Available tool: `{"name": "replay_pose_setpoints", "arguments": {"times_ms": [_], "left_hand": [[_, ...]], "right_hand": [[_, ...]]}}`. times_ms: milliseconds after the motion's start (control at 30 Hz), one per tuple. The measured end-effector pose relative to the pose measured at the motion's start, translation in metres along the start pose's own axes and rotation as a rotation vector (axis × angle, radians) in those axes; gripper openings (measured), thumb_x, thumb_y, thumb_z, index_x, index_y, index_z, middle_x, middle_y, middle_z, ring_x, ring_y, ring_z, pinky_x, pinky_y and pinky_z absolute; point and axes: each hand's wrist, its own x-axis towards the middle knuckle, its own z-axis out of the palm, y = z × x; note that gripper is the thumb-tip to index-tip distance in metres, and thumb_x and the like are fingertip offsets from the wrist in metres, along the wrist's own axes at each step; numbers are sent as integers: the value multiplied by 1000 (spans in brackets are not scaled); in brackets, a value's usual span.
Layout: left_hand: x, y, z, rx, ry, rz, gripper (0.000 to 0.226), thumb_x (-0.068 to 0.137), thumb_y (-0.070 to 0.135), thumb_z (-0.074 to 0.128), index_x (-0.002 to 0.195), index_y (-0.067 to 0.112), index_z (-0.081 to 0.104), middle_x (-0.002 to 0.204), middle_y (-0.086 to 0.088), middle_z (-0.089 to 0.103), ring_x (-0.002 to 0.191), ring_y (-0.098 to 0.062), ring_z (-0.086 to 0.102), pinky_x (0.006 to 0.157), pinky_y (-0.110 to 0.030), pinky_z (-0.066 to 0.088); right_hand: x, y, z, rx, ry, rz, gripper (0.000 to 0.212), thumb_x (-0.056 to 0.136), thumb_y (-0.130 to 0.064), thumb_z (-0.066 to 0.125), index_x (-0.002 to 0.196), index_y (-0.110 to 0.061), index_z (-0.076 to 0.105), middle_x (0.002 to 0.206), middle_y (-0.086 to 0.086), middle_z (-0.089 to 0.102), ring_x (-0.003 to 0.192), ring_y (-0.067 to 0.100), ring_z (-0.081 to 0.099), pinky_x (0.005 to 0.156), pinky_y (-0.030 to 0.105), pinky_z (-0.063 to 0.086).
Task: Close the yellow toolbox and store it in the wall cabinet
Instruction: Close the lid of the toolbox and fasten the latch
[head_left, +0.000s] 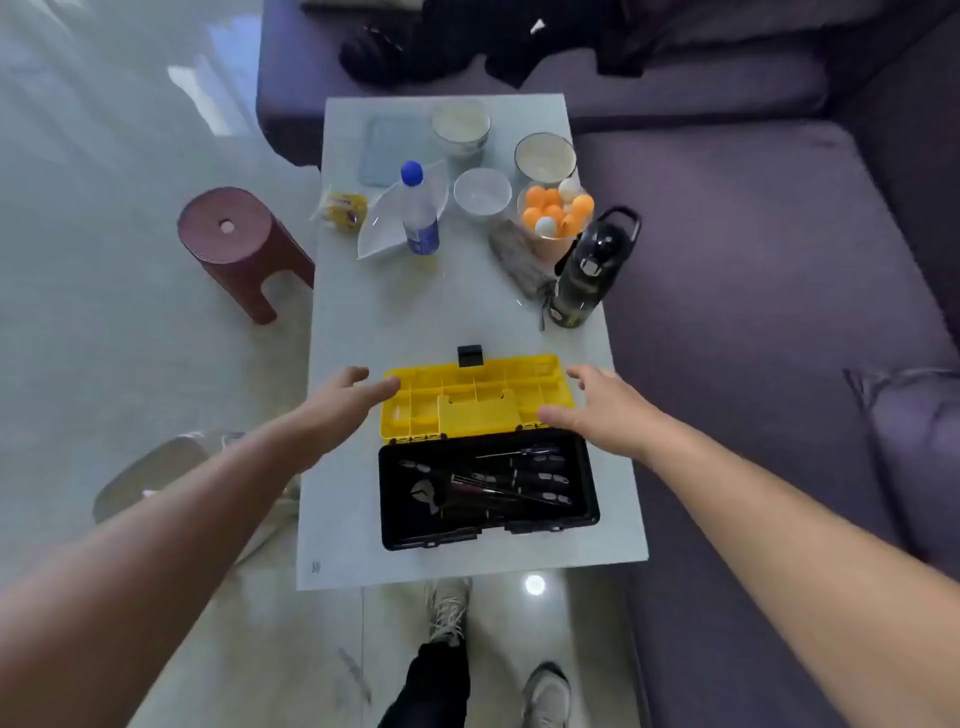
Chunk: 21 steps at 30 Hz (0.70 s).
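The toolbox lies open on the near half of a white table (415, 312). Its yellow lid (475, 397) is folded back flat, compartments facing up, with a black latch (470, 356) at its far edge. The black base (488, 488) holds screwdrivers and pliers. My left hand (345, 402) hovers at the lid's left edge, fingers spread, the fingertips just over the corner. At the lid's right edge is my right hand (597, 408), also spread, with the thumb over the lid's near right corner. Neither hand grips anything. No wall cabinet is in view.
Farther along the table stand a water bottle (418, 213), several bowls (480, 191), a bowl of ping-pong balls (553, 210) and a black flask (589, 273). A maroon stool (234, 244) is on the floor to the left. A purple sofa (753, 291) wraps the right side and back.
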Motion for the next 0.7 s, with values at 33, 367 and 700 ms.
{"name": "replay_pose_setpoints", "arguments": {"times_ms": [33,367,700], "left_hand": [[17,-6,0,-8,3,-19,80,82,56,59,145,16,30,150,-8,38,131,-31,42,110,-48,31],[135,-52,27,-105,-176,-232,54,89,44,55,135,16,46,132,-10,56,118,-31,53,104,-48,33],[149,-15,6,-438,-19,3,60,92,48,48,143,21,33,135,-15,50,115,-37,55,102,-54,41]], "right_hand": [[19,4,8,10,-2,14,85,79,-55,67,147,-21,29,149,14,34,130,30,42,100,42,37],[143,60,64,178,19,253,83,82,-51,66,145,-13,27,146,13,44,130,32,44,106,46,38],[166,36,22,559,319,222,77,81,-73,40,138,-21,42,140,4,48,123,26,45,102,48,37]]}}
